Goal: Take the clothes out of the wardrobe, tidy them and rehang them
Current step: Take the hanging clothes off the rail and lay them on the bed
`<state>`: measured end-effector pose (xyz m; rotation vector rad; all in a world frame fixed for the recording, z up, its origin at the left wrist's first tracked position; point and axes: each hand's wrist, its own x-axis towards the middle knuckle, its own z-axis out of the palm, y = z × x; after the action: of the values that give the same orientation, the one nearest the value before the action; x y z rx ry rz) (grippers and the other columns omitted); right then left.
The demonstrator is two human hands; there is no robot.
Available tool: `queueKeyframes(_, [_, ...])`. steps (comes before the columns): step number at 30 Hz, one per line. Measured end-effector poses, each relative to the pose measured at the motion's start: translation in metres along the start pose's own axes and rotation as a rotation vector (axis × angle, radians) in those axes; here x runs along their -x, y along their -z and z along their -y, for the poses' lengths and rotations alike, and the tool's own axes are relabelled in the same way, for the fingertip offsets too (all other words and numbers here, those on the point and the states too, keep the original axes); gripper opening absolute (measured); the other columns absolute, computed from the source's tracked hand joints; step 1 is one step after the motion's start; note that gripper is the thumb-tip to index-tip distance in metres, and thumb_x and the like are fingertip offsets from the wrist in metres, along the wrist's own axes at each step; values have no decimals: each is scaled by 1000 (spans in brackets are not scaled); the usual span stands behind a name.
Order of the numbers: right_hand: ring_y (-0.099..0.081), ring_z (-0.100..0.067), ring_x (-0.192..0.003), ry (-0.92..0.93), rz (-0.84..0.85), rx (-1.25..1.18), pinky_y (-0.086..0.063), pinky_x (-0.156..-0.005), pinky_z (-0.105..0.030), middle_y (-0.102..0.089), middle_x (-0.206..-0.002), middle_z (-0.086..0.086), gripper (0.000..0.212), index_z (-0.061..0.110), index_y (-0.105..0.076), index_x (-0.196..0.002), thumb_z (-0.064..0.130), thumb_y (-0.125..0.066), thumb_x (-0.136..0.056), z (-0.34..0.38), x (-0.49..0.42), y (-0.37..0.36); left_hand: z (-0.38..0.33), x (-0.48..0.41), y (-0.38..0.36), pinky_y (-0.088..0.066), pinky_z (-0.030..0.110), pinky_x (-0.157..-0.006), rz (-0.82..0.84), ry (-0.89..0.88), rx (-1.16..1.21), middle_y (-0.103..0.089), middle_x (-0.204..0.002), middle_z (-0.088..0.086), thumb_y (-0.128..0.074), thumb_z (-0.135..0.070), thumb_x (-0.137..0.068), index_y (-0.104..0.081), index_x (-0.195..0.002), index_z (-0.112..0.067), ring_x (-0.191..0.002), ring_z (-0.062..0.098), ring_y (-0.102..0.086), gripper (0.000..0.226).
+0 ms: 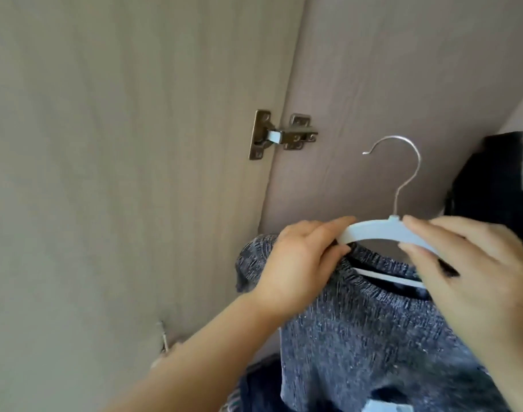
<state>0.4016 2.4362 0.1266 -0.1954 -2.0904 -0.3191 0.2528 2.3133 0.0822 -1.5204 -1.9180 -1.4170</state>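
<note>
Beige wood-grain wardrobe door point(105, 173) meets side panel point(373, 69) (1 metal hinge point(284, 135)).

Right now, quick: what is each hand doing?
Left hand: closed, gripping the left arm of the hanger that carries the sweater.
Right hand: closed, fingers pinching the hanger's right arm.

Sweater point(358, 337) is blue-grey marl knit w/ white flecks. Hanger point(373, 230) pale blue-white, its hook point(403, 162) silver. Wardrobe door point(105, 173) and side panel point(373, 69) are greige w/ faint wood grain (panel slightly pinker). Hinge point(281, 135) dull silver-bronze. Garment at right point(492, 179) black. Small tag at btm edge point(382, 407) pale blue.
</note>
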Motion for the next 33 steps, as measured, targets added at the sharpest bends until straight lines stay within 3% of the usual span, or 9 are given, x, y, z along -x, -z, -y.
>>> queueKeyframes(6, [-62,-25,-73,-23,-52,-85,-47,-68,-30,-68,-89,-3,24,14,-73,-100,17,-72,-76,47,-4,-7,9,31,40,-45,29,-67,-110,-7,-41,-63,-81,-1,-58,-22,-84,-62,-118,-13,-73,11,-52,35])
queueKeyframes(14, [-57,-13,-77,-12,-5,-307,-47,-65,-26,-67,-91,3,24,17,-73,-100,23,-70,-77,171,-5,-23,31,117,153,-45,28,-70,-178,77,-192,-67,-95,-4,-50,-27,-85,-64,-115,-14,-83,7,-56,35])
queueKeyframes(18, [-61,-17,-71,68,21,-440,-51,-58,-30,-67,-89,3,24,17,-73,-99,28,-62,-81,255,-10,-36,41,176,225,-44,25,-69,-230,179,-316,-64,-93,-9,-51,-27,-84,-64,-114,-17,-81,5,-53,35])
queueKeyframes(21, [-60,-17,-73,109,51,-571,-47,-63,-28,-67,-90,4,24,17,-73,-100,27,-61,-82,328,-13,-46,47,223,285,-43,18,-68,-276,282,-393,-60,-94,-14,-51,-28,-83,-65,-114,-19,-78,3,-53,35])
queueKeyframes(25, [-58,-13,-78,195,112,-753,-48,-67,-24,-66,-92,4,26,19,-71,-105,26,-62,-82,430,-15,-56,47,289,366,-41,16,-67,-340,410,-559,-66,-95,-7,-50,-29,-83,-66,-112,-20,-76,5,-52,34])
queueKeyframes(28, [-61,-17,-75,301,133,-891,-53,-63,-28,-66,-92,1,26,17,-69,-108,22,-69,-83,506,-15,-60,40,338,423,-45,23,-68,-420,497,-705,-66,-92,-5,-51,-27,-83,-68,-108,-18,-75,5,-53,31])
queueKeyframes(33, [-60,-18,-74,441,203,-1112,-55,-56,-28,-64,-91,0,44,17,-67,-112,9,-77,-70,622,-14,-61,21,412,504,-54,34,-67,-535,636,-913,-67,-91,-2,-52,-27,-83,-70,-106,-16,-73,14,-61,31])
